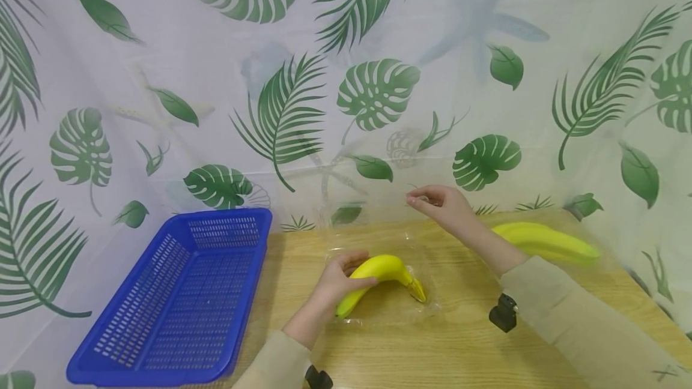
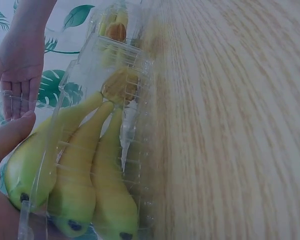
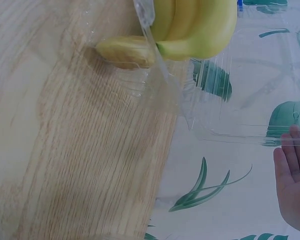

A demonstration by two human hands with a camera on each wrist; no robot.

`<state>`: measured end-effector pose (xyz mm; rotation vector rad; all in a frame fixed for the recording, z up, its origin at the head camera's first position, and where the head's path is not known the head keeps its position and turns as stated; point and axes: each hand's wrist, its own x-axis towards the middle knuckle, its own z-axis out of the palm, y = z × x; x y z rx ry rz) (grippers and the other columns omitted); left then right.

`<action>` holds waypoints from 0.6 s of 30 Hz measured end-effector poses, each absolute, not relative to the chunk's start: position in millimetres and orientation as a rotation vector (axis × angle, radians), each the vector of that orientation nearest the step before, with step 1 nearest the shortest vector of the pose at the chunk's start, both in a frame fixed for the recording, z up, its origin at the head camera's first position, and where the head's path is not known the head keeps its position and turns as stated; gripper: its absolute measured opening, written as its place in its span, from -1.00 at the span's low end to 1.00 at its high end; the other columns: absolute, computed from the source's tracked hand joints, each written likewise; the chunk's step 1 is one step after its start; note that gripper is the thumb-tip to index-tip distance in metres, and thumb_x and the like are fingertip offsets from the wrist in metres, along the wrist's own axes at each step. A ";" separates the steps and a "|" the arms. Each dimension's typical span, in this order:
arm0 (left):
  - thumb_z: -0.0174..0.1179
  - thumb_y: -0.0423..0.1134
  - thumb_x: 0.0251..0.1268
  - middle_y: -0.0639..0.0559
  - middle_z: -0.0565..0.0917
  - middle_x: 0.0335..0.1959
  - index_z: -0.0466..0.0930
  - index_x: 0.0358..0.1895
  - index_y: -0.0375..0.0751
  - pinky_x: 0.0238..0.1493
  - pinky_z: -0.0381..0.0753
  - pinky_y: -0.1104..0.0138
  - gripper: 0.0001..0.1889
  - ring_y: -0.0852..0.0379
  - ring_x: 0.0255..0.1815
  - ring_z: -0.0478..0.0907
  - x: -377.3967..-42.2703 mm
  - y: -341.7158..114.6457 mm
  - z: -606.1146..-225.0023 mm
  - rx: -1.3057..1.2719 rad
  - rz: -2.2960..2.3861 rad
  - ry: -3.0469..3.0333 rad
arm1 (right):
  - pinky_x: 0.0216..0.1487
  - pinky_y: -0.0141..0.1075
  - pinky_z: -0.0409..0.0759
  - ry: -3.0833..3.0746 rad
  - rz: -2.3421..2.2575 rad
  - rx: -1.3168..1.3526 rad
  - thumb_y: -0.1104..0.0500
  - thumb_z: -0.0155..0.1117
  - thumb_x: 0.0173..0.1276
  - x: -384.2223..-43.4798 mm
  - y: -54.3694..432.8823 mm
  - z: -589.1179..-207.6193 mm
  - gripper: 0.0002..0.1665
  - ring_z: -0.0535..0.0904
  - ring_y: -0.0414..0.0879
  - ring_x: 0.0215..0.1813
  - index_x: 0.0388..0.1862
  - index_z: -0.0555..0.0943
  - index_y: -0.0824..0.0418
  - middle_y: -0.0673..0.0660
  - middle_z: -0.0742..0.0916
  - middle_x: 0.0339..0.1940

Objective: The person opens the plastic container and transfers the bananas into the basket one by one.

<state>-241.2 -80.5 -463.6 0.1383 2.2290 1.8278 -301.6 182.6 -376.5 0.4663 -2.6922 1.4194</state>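
Note:
A bunch of yellow bananas (image 1: pixel 381 269) with green tips lies in a clear plastic clamshell box (image 1: pixel 427 251) on the table. My left hand (image 1: pixel 335 284) grips the bunch from its left side, thumb over the near banana; in the left wrist view several bananas (image 2: pixel 72 185) show behind the clear wall. The box's clear lid (image 3: pixel 255 95) stands raised at the back. My right hand (image 1: pixel 446 209) is at the lid's upper right edge; its fingers look straight against that edge in the right wrist view. How the thumb meets the plastic is hard to tell.
A blue plastic basket (image 1: pixel 251 293) stands left of the box. Another bunch of bananas (image 1: pixel 546 242) in clear packaging lies at the right, behind the right forearm. The wood-grain table (image 1: pixel 459 347) ends at a leaf-patterned curtain (image 1: pixel 373 35).

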 end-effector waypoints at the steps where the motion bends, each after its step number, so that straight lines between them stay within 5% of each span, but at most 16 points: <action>1: 0.48 -0.41 0.29 -0.24 0.57 0.46 0.47 0.49 -0.30 0.56 0.53 0.00 -0.31 -0.23 0.48 0.51 -241.0 -80.3 -463.3 0.143 1.819 2.233 | 0.31 0.07 0.69 -2.693 1.418 0.462 0.01 0.22 0.65 -301.4 182.5 -376.1 -0.51 0.65 0.28 0.33 0.30 0.66 0.34 0.35 0.69 0.38; 8: 0.49 -0.42 0.26 -0.21 0.55 0.48 0.46 0.49 -0.26 0.57 0.50 -0.05 -0.28 -0.22 0.48 0.50 -239.8 -79.8 -461.5 0.145 1.771 2.262 | 0.14 -0.25 0.65 -2.699 1.402 0.449 0.01 0.23 0.64 -300.9 182.1 -373.7 -0.54 0.67 0.24 0.27 0.27 0.69 0.30 0.34 0.71 0.35; 18: 0.52 -0.39 0.23 -0.20 0.67 0.34 0.61 0.32 -0.28 0.46 0.60 -0.01 -0.44 -0.17 0.36 0.59 -237.9 -80.7 -461.8 0.117 1.756 2.311 | 0.14 -0.22 0.66 -2.702 1.399 0.458 0.02 0.24 0.64 -301.1 181.5 -373.1 -0.53 0.69 0.25 0.26 0.27 0.68 0.33 0.34 0.72 0.35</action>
